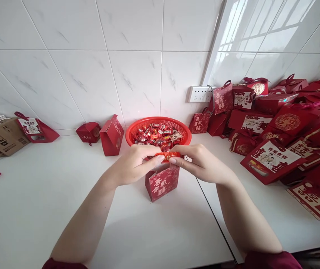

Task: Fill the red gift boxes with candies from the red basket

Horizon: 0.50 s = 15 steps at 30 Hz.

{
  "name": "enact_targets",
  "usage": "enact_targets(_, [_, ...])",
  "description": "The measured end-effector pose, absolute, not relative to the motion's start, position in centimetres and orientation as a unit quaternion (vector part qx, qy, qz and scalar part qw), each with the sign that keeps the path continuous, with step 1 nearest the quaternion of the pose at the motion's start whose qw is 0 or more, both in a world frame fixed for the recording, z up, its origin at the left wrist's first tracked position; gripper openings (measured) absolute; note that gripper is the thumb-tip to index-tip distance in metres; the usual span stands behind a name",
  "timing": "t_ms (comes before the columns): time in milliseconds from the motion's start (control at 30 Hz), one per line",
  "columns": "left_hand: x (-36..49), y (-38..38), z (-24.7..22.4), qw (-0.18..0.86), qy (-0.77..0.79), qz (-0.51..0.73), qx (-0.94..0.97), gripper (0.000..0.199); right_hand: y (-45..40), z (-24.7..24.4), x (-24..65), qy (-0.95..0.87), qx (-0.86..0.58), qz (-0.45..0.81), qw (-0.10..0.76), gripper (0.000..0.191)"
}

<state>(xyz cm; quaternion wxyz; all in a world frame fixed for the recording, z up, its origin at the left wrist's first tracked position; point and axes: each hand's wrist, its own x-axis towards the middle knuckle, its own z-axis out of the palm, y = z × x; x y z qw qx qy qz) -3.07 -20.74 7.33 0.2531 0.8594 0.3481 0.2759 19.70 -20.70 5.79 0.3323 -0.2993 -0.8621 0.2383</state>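
Between my two hands is a red wrapped candy [167,156], pinched at both ends. My left hand [137,164] closes on its left end with thumb and fingers, and my right hand [200,162] grips the right end the same way. Just below them an open red gift box [163,184] with pale printed characters stands upright on the white table. Behind the hands sits a red plastic basket [188,135] filled with wrapped candies [155,133]; its front is partly hidden by the hands.
Many red gift boxes [272,157] are heaped on the right. At the left stand a red box [112,136], a smaller red box [89,132], a handled box [36,130] and brown cardboard [7,138]. A power strip [200,94] hangs on the tiled wall [134,82].
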Motion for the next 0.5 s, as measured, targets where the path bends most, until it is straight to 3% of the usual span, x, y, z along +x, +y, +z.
enact_targets(100, [-2.94, -20.69, 7.00, 0.162, 0.350, 0.327, 0.863, 0.013, -20.62, 5.70, 19.76, -0.870, -0.320, 0.191, 0.324, 0.026])
enact_targets(300, [-2.71, -20.55, 6.50, 0.101, 0.278, 0.412, 0.862, 0.005, -20.70, 5.93, 20.03, -0.867, -0.285, 0.177, 0.368, 0.011])
enact_targets(500, [-2.73, -20.38, 6.42, 0.018, 0.233, 0.440, 0.867, 0.005, -20.54, 6.04, 20.23, -0.867, -0.244, 0.139, 0.412, 0.012])
